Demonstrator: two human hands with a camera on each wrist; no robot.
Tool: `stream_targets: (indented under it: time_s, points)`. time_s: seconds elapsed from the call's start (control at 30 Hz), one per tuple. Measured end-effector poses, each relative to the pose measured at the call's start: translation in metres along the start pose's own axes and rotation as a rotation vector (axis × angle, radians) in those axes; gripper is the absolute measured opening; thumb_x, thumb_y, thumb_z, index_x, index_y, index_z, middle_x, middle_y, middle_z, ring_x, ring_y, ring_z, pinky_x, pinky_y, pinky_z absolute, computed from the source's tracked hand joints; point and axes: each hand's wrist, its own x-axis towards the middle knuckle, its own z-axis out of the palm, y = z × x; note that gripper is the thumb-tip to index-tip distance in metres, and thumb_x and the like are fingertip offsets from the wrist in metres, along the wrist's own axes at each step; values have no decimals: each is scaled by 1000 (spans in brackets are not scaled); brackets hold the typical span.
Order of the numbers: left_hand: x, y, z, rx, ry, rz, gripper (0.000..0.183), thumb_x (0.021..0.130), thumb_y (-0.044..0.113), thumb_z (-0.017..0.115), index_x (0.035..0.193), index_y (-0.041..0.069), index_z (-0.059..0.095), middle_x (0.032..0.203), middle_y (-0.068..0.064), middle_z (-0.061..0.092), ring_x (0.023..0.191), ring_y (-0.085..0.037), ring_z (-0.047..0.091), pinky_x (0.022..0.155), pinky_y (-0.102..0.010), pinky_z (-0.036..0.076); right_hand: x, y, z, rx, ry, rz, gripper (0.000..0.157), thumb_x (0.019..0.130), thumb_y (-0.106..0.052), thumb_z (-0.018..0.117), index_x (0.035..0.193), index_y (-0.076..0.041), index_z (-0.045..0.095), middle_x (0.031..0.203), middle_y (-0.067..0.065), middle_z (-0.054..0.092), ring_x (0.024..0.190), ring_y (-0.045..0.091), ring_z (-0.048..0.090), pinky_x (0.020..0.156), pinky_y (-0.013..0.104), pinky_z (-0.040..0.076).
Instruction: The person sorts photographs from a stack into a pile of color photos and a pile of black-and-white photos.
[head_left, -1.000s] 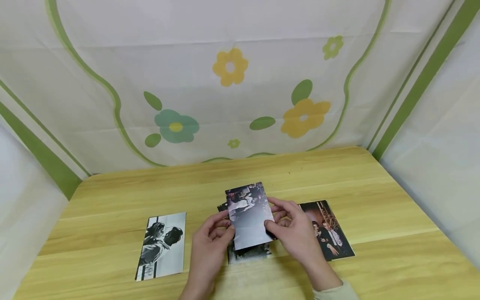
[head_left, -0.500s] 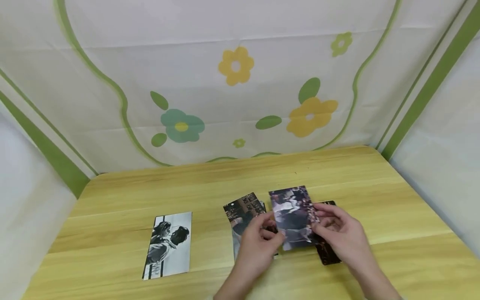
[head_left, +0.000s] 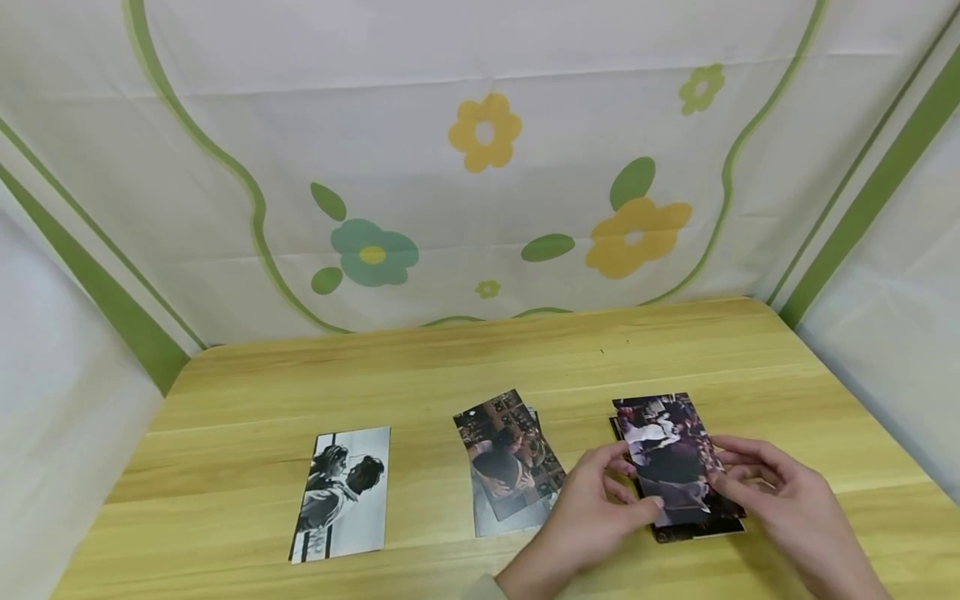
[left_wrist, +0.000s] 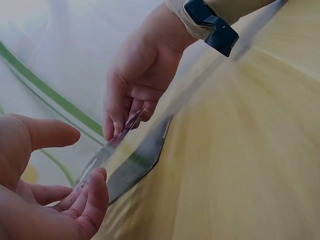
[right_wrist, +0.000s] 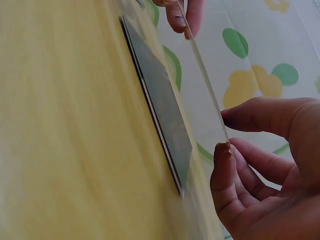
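Purple-toned photo (head_left: 670,460), right grip (head_left: 783,492) pinching right edge, left grip (head_left: 596,510) parted at left edge

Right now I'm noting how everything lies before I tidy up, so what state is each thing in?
held photo: face up, raised above the right pile
right pile: on the table, mostly covered
middle photos: face up, overlapping askew
black-and-white photo: face up, lying alone
left hand: touching the held photo, thumb clear
right hand: pinching its edge
backdrop: hanging, lightly creased
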Motion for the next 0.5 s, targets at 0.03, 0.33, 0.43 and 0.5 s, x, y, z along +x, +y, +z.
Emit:
stream_targets:
  time_s: [0.03,0.33,0.43,0.5]
  points:
    - [0,-1,2,5,1,-3,73,85,11,85,152,12,56,116,12,63,86,2,58,70,-16,53,0,2,-1,-2,-6,4,63,99,-28,80,153,-6,56,109,-28,68,95,-4,63,76,21,56]
    - [1,-8,10,60,1,-23,74,85,13,86,153,12,56,114,14,61,85,2,58,70,-17,53,0,11,-6,-67,-54,45,68,99,-38,79,154,-6,55,118,-8,71,93,0,65,77,21,56]
    - [2,-10,8,127,-17,4,70,89,16,84,153,6,56,110,12,60,80,3,55,69,-16,51,1,12,-5,-70,-60,25,66,99,-33,80,152,-4,56,119,-3,71,91,1,65,77,21,56]
    - [3,-11,7,184,-25,24,67,91,18,82,151,2,58,106,11,59,75,3,53,66,-16,49,1,12,-3,-75,-54,5,63,99,-29,80,150,-1,58,120,0,72,90,1,64,76,21,56]
